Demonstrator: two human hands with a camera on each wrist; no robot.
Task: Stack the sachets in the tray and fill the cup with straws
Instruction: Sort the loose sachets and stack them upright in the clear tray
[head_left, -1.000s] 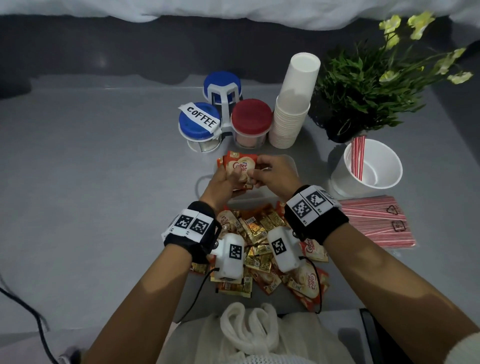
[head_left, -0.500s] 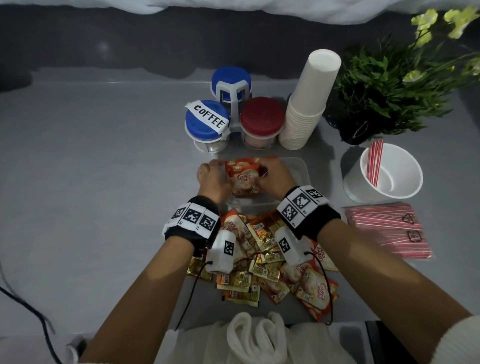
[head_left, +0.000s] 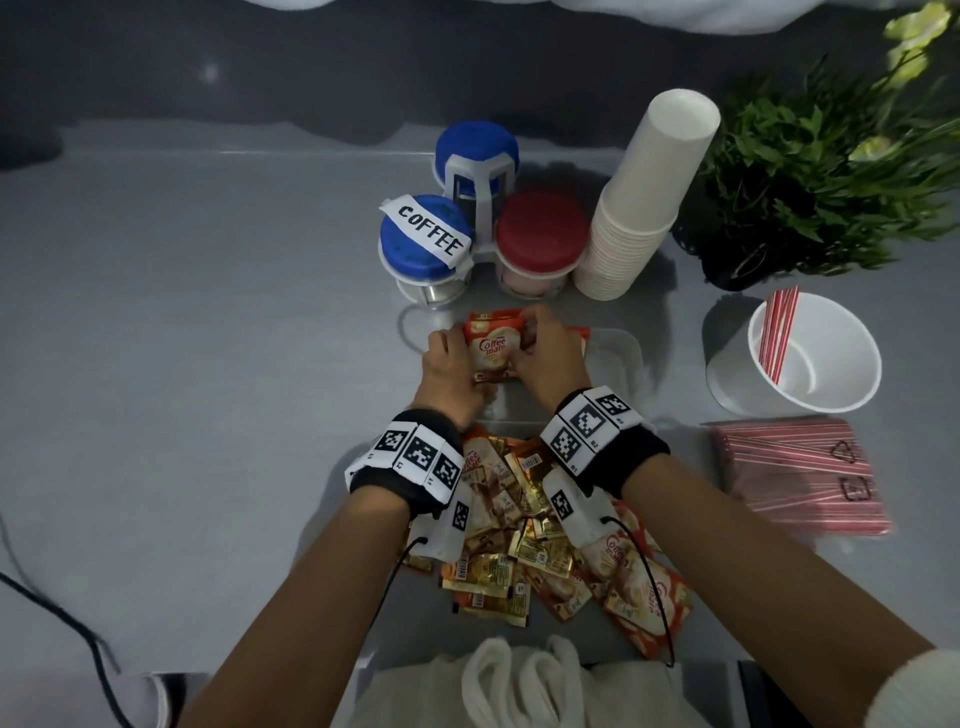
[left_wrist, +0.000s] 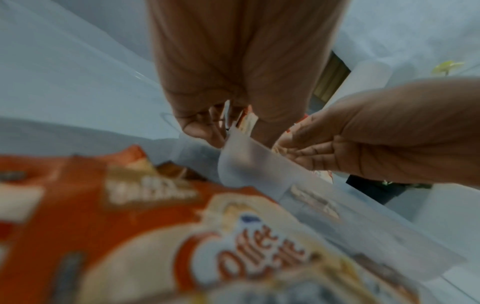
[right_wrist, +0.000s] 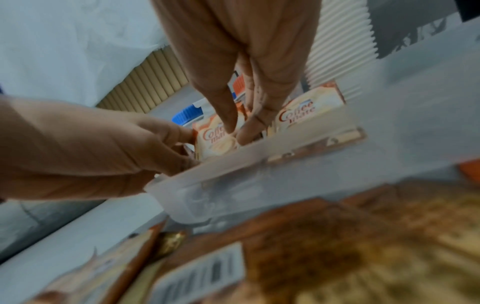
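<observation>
This is looking like a coffee or drinks corner set up on a grey table. Three lidded jars are sitting in a small rack, one wearing a strip reading COFFEE. A tall stack of paper cups is leaning beside them, and a potted plant is standing at the back right. A white cup is holding red-striped straws, with a pack of straws lying near it. Creamer and coffee sachets are lying heaped at the front.
</observation>
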